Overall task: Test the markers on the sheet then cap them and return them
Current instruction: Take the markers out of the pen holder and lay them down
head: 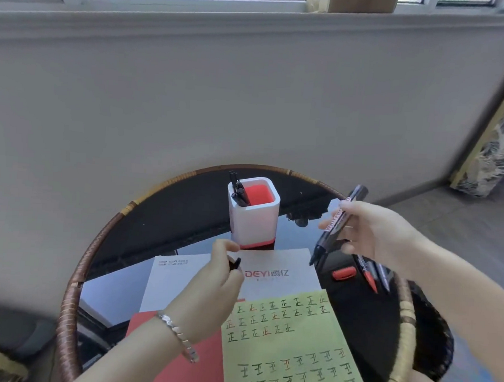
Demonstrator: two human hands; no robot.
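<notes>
My right hand grips an uncapped black marker by its middle, tip pointing down toward the table's right side. Its black cap sits pinched in my left hand, which hovers over the white paper. A green sheet covered with written test characters lies in front of me. At the back of the table stands a white and red pen holder with several black markers in it. To the right lie loose markers and a red cap.
A round black glass table with a woven rattan rim carries everything. Under the green sheet lie a white printed paper and a red folder. A grey wall and window are behind; a patterned panel leans at the right.
</notes>
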